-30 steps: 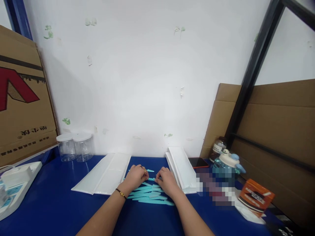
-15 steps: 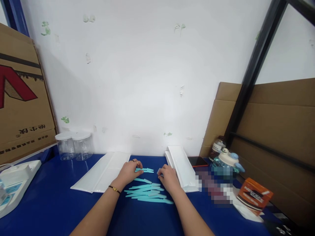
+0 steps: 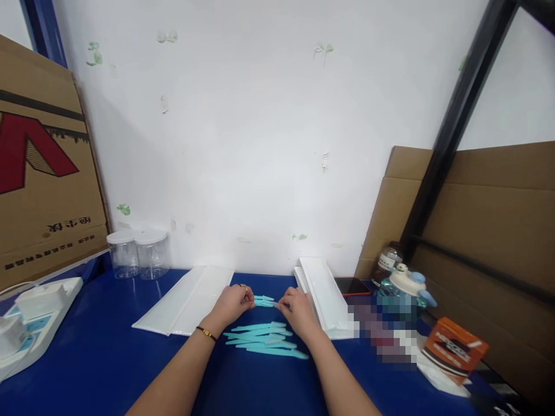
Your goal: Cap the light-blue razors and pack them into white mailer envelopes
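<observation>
A loose pile of turquoise eyebrow razors (image 3: 264, 338) lies on the blue table between my forearms. Beyond the pile, my left hand (image 3: 234, 303) has its thumb and fingers pinched on a razor pointing to the right. More turquoise razors (image 3: 263, 299) lie side by side just past its fingertips. Facing it across a small gap, my right hand (image 3: 297, 307) pinches a small pale piece (image 3: 276, 304) that looks like a clear blade cap, close to the razor's end. The fingers partly hide both pieces.
White mailer bags (image 3: 184, 300) lie at left, and more white bags (image 3: 327, 297) at right. Lidded clear jars (image 3: 151, 260) stand by the wall. A power strip (image 3: 41, 323) is far left. To the right are a phone (image 3: 352, 286), a water bottle (image 3: 403, 289) and an orange box (image 3: 455, 349).
The razor that lay apart above the pile has been picked up by my left hand. My hands have come closer together, and the view has shifted slightly left.
</observation>
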